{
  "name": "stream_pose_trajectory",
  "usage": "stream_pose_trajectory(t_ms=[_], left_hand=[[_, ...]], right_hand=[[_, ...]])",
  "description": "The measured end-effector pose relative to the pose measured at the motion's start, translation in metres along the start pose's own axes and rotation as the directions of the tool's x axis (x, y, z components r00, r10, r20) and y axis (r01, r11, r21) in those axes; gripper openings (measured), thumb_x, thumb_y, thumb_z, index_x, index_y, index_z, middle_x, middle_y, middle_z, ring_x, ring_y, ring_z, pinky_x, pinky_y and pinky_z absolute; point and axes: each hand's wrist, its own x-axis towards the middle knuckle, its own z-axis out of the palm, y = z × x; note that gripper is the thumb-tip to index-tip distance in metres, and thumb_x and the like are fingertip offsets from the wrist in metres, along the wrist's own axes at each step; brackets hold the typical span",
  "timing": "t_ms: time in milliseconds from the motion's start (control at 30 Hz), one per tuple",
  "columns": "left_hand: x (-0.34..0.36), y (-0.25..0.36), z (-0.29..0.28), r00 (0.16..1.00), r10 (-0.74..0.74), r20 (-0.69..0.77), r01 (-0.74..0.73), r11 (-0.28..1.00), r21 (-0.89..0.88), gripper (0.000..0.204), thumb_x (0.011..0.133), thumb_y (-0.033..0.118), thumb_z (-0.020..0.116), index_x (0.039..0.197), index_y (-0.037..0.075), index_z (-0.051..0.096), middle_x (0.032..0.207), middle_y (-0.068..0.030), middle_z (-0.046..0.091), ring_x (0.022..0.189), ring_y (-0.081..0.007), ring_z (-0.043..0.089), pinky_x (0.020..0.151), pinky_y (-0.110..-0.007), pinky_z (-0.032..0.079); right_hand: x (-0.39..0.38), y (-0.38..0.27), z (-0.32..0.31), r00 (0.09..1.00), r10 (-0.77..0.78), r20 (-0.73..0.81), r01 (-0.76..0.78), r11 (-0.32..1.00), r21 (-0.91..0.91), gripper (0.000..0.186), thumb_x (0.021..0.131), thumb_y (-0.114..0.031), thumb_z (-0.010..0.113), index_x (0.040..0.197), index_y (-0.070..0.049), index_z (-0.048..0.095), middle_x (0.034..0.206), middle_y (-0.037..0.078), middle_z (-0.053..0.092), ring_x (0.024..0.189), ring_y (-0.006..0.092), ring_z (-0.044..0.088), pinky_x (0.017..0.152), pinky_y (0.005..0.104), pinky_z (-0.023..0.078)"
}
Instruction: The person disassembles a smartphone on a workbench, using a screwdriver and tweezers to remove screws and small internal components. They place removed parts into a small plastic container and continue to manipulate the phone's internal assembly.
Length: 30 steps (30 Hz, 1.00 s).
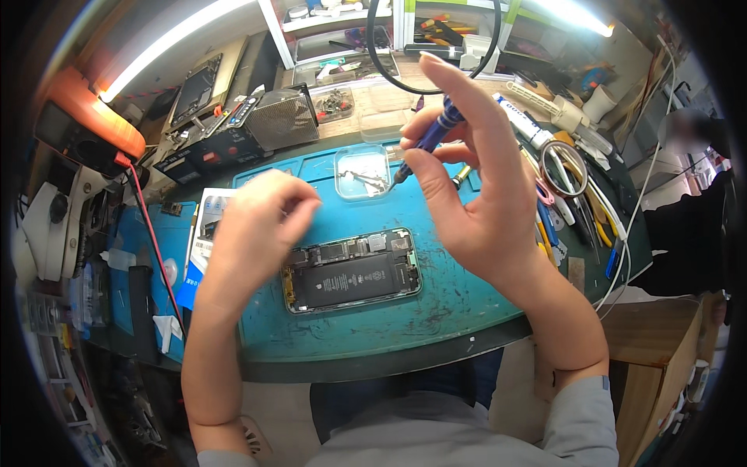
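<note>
An opened smartphone (352,270) lies on the blue work mat, its black battery (350,280) and circuit board bare. My right hand (490,194) holds a small blue screwdriver (430,138) between thumb and fingers, the index finger raised along its top end. The screwdriver's tip points down and left, beside a clear plastic box (362,173) with small parts in it. Over the phone's upper left corner hovers my left hand (261,229), slightly blurred, its fingers curled and thumb drawn in. Whatever may be between those fingertips is hidden.
On the right lie pliers, tweezers and a tape roll (564,167) in a heap of tools. A power supply (210,156) stands behind at the left, with a red cable (148,226) running down the mat. An orange lamp (93,113) is far left. A black hoop (373,54) hangs behind.
</note>
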Motion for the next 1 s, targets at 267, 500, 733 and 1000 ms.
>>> stream_pose_trajectory(t_ms=[267,500,733,1000], left_hand=[[0.002,-0.009,0.001,0.983,-0.180,0.030,0.176,0.979,0.104,0.013,0.099,0.007,0.077,0.109,-0.001,0.077,0.097,-0.0110,0.078,0.083,-0.0167,0.074,0.076,-0.033,0.059],[0.001,-0.019,0.010,0.997,-0.080,0.003,0.079,0.988,0.135,0.014,0.098,0.006,0.077,0.111,0.000,0.077,0.099,-0.0125,0.077,0.086,-0.0198,0.074,0.076,-0.033,0.058],[0.005,-0.003,0.005,0.985,-0.172,0.035,0.164,0.974,0.156,0.012,0.094,0.005,0.078,0.104,0.000,0.075,0.099,-0.0166,0.077,0.088,-0.0294,0.075,0.079,-0.040,0.058],[0.000,0.016,0.004,0.999,0.016,0.045,-0.022,0.990,0.139,0.010,0.096,0.001,0.075,0.107,0.000,0.076,0.102,-0.0113,0.078,0.088,-0.0223,0.075,0.075,-0.034,0.057]], right_hand=[[-0.001,0.008,-0.005,1.000,-0.004,-0.029,0.003,1.000,-0.025,0.067,0.100,0.003,0.074,0.163,-0.007,0.052,0.111,0.007,0.075,0.100,0.0126,0.073,0.085,0.0299,0.063],[-0.002,0.009,-0.010,0.999,0.037,-0.012,-0.037,0.999,-0.033,0.065,0.100,0.002,0.073,0.161,-0.009,0.055,0.109,0.006,0.075,0.096,0.0145,0.073,0.083,0.0325,0.062],[-0.001,0.014,-0.014,0.998,0.058,-0.039,-0.059,0.998,-0.028,0.063,0.099,0.004,0.072,0.159,-0.010,0.057,0.108,0.007,0.075,0.094,0.0146,0.073,0.082,0.0319,0.062],[-0.002,0.020,-0.016,0.997,0.055,-0.046,-0.057,0.998,-0.041,0.063,0.099,0.006,0.071,0.158,-0.011,0.059,0.108,0.007,0.075,0.096,0.0147,0.072,0.079,0.0316,0.062]])
